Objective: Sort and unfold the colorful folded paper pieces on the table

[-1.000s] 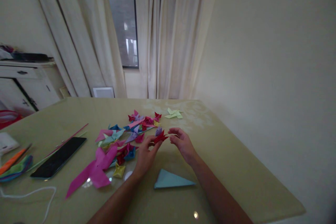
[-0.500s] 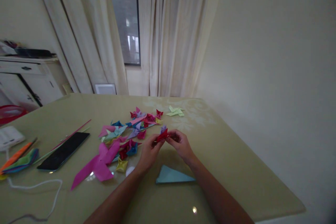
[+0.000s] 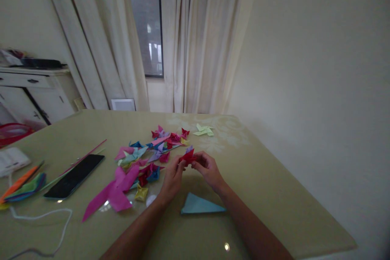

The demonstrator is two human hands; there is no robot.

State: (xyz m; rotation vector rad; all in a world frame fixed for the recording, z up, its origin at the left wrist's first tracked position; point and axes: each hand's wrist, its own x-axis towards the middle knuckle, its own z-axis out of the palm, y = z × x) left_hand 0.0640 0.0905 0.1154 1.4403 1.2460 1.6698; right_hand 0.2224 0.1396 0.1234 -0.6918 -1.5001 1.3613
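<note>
Between my two hands, above the middle of the table, is a small red folded paper piece [image 3: 188, 157] with a pointed tip sticking up. The fingers of my left hand [image 3: 172, 174] pinch its left side. On its right side, my right hand [image 3: 209, 168] grips it between thumb and fingers. My fingers cover part of the folds. A light blue folded paper triangle [image 3: 201, 204] lies on the table between my forearms. To the left of my hands spreads a pile of colourful origami pieces [image 3: 158, 152], with a large magenta paper pinwheel [image 3: 117, 187] at its near end.
A black phone [image 3: 74, 176] lies on the table at left, beside thin sticks [image 3: 91, 151]. Further left are orange and green folded papers [image 3: 26, 187], a white box [image 3: 14, 160] and a white cable [image 3: 45, 214]. A pale green pinwheel [image 3: 204, 130] rests beyond my hands.
The red paper piece has turned in my fingers and shows more of its face. My left fingers have shifted slightly on it; both hands stay in nearly the same place.
</note>
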